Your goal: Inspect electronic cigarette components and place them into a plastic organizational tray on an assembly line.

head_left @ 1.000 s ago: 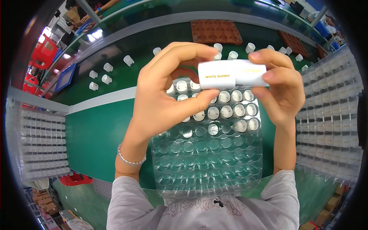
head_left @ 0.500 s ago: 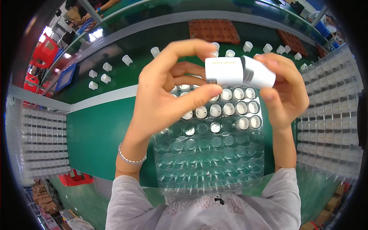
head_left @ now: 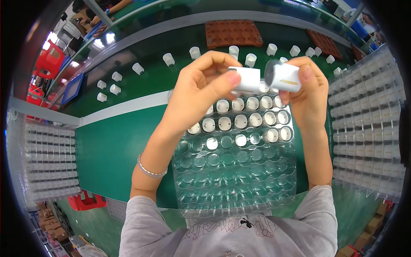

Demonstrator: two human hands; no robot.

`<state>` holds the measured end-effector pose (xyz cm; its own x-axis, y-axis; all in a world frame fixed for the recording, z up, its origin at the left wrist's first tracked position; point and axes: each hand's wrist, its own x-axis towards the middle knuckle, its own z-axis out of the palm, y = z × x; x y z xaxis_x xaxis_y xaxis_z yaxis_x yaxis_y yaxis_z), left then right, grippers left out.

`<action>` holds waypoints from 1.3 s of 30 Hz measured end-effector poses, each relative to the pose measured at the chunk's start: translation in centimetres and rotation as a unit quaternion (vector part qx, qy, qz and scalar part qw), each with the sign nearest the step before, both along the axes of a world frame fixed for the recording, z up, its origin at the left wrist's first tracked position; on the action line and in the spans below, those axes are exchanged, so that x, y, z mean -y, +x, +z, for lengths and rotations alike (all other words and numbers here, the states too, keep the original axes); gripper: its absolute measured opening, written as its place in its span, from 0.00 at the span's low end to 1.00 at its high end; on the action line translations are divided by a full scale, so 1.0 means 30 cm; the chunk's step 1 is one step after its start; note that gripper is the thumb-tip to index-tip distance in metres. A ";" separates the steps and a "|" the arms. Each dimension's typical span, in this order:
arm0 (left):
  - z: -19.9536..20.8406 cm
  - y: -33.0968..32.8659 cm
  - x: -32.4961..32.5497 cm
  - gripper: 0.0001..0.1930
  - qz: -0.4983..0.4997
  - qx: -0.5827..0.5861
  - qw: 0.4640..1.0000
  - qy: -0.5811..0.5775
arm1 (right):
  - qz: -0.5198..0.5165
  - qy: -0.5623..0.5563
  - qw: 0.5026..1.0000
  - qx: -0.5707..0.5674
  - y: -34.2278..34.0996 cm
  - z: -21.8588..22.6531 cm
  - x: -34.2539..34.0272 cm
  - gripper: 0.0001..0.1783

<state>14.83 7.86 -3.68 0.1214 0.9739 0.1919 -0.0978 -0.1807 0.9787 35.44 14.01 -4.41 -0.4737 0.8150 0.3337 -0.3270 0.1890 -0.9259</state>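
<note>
Between the fingers and thumb of my left hand (head_left: 204,83) is a white plastic cylinder (head_left: 249,80), lying sideways. My right hand (head_left: 309,92) grips a second white cylinder (head_left: 286,78), its dark end turned toward the first and a small gold-coloured marking on its side. A narrow gap separates the two pieces. Both are held above a clear plastic tray (head_left: 233,180) with rows of round pockets. White round pieces (head_left: 240,121) fill several far pockets, and two more stand at the right of the following row. The nearer pockets hold no white pieces.
More white cylinders (head_left: 168,59) stand scattered on the dark green surface beyond the tray. A reddish-brown block with round hollows (head_left: 233,34) lies farther back. Stacks of filled trays rise at the left (head_left: 51,158) and right (head_left: 368,141). Another person's arm shows at the upper left.
The two cylinders, side by side before, are now apart and turned, with the right one's dark end showing. My left hand has shifted slightly right, my right hand slightly left.
</note>
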 end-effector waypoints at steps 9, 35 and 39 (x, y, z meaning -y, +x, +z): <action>0.018 0.058 0.015 0.37 0.102 -0.105 0.969 0.201 | 0.028 0.187 0.980 -0.064 -0.042 -0.032 -0.001 0.18; -0.376 -0.159 -0.414 0.26 0.048 -0.432 0.901 0.000 | -0.115 0.336 0.816 0.455 -0.158 -0.383 -0.430 0.24; -0.336 -0.116 -0.421 0.25 0.048 -0.481 0.874 -0.049 | -0.040 0.290 0.850 0.439 -0.131 -0.327 -0.438 0.21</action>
<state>11.36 20.48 -13.77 0.0972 0.9945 -0.0391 0.7897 -0.0532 0.6112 31.53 27.16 -14.22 -0.6986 0.6752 0.2368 0.4761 0.6857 -0.5506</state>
